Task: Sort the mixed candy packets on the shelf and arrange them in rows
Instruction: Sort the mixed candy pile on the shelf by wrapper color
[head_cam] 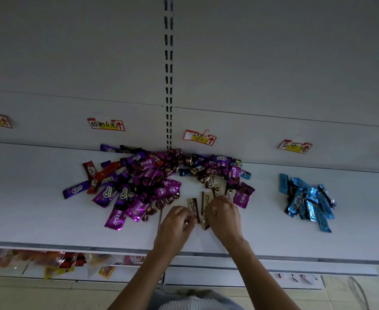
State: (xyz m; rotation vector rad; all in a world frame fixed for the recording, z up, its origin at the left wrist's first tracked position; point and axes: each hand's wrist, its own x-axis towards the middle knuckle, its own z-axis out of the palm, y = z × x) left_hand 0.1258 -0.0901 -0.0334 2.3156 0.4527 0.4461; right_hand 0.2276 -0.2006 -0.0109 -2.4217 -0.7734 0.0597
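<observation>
My left hand (178, 220) is pinching the near end of a cream Choco packet (193, 208) lying on the white shelf (49, 220). My right hand (224, 214) is curling its fingers around a second cream packet (205, 223) just beside it. Step in hand, by my judgement: pulling the cream ones out of the mixed pile (143, 182) behind. Blue packets (307, 202) are lying grouped well to the right. The next move is probably laying these two side by side, parallel, apart from the pile.
</observation>
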